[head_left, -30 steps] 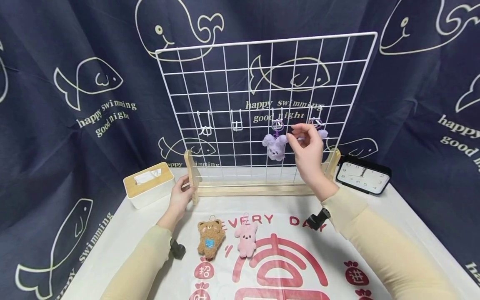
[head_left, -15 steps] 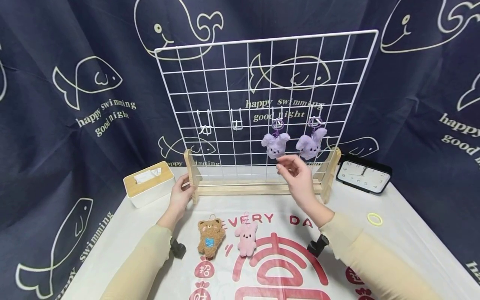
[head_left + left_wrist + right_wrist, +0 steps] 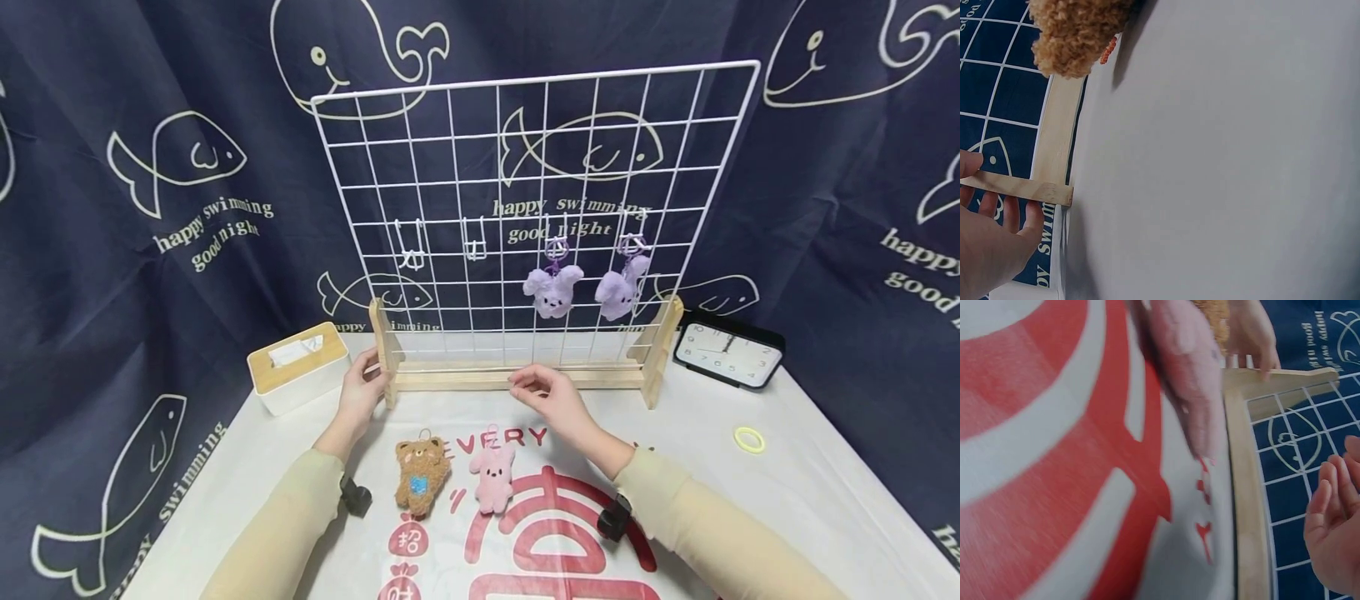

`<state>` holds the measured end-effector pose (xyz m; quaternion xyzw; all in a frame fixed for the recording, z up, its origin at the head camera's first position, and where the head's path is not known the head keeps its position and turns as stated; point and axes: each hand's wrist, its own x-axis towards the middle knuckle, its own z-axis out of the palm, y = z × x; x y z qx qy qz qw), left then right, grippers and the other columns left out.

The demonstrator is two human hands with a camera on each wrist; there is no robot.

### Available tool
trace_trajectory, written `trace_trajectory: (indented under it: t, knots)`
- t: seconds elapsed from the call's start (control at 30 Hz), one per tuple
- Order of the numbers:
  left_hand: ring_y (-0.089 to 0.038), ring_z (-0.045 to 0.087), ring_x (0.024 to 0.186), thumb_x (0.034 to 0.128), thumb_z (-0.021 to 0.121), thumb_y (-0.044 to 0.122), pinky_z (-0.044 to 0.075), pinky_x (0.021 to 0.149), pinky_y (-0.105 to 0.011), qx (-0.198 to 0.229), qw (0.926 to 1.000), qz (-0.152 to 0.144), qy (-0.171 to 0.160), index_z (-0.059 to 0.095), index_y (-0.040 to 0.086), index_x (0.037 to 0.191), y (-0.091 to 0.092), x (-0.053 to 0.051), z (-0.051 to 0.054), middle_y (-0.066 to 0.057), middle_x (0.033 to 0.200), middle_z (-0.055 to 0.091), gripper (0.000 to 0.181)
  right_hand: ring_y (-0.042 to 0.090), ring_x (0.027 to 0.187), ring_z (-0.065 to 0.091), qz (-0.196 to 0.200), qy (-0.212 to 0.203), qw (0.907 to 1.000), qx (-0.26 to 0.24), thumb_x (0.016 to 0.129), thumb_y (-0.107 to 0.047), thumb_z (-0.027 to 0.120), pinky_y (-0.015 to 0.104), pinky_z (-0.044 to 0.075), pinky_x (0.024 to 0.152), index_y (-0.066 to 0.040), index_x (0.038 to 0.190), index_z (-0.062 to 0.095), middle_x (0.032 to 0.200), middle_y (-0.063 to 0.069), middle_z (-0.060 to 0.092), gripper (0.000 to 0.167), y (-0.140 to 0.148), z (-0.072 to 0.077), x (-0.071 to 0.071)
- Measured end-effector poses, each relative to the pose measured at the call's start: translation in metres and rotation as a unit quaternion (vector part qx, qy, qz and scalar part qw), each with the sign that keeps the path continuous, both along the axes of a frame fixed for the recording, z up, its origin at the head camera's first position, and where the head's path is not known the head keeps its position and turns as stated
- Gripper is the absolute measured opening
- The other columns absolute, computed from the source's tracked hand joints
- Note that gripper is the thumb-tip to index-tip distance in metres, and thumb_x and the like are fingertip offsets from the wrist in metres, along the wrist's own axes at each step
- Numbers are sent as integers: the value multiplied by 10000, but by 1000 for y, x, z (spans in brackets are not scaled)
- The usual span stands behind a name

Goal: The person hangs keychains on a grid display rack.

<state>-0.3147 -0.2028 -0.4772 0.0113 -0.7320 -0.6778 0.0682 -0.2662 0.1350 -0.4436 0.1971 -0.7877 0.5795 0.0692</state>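
In the head view, my left hand grips the left wooden leg of a white wire grid rack, thumb on one side and fingers on the other in the left wrist view. My right hand, holding nothing, hovers before the rack's wooden base bar, its fingers loosely bent. Below it to the left lies a pink plush rabbit keychain; a brown plush bear keychain lies left of that. Two purple plush keychains hang by rings from hooks on the grid's right half.
Two white hooks on the grid's left half carry nothing. A tissue box stands at the left, a black-framed clock at the right. A yellow ring lies on the white table cover. A dark fish-print curtain hangs behind.
My right hand has come down and left from beside the purple plush keychains to near the base bar, uncovering the right keychain and the yellow ring. My left hand stays on the leg.
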Motion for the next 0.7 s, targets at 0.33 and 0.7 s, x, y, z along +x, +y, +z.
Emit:
trace_trajectory:
  t: [0.33, 0.7]
  knots:
    - [-422, 448, 1348, 976, 535, -41, 434, 1123, -537, -37, 9999, -36, 117, 410, 4, 1510, 0, -1, -2, -239, 1475, 438, 550, 214, 835, 653, 214, -134, 9976, 639, 895, -58, 766, 301, 554, 757, 8, 998, 732, 926, 67, 726, 127, -15, -18, -2]
    - [-419, 450, 1344, 967, 538, -52, 432, 1124, -542, -26, 9999, -19, 120, 421, 9, 1505, 0, -2, -3, -234, 1464, 450, 554, 138, 731, 606, 158, -311, 9933, 1102, 876, -17, 757, 219, 516, 667, 8, 936, 736, 819, 43, 698, 68, -21, -34, -5]
